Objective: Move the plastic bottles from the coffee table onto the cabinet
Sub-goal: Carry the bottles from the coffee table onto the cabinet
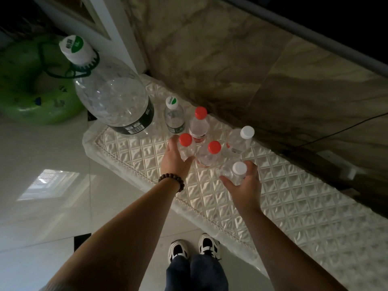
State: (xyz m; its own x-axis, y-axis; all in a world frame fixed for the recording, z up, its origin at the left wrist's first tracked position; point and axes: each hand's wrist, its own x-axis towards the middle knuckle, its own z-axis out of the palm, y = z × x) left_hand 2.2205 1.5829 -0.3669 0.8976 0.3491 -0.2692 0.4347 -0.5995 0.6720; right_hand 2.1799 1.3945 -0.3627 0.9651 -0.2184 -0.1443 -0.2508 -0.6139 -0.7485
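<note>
Several clear plastic bottles stand on a long cabinet covered by a white quilted cloth. My left hand wraps a red-capped bottle. My right hand wraps a white-capped bottle. Between and behind them stand two more red-capped bottles, another white-capped bottle and a small green-labelled bottle. A big clear jug with a white and green cap stands at the cabinet's left end.
A marble-patterned wall runs right behind the cabinet. A green inflatable ring lies on the glossy tiled floor to the left. My two shoes stand close to the cabinet's front edge. A thin black cable crosses the wall.
</note>
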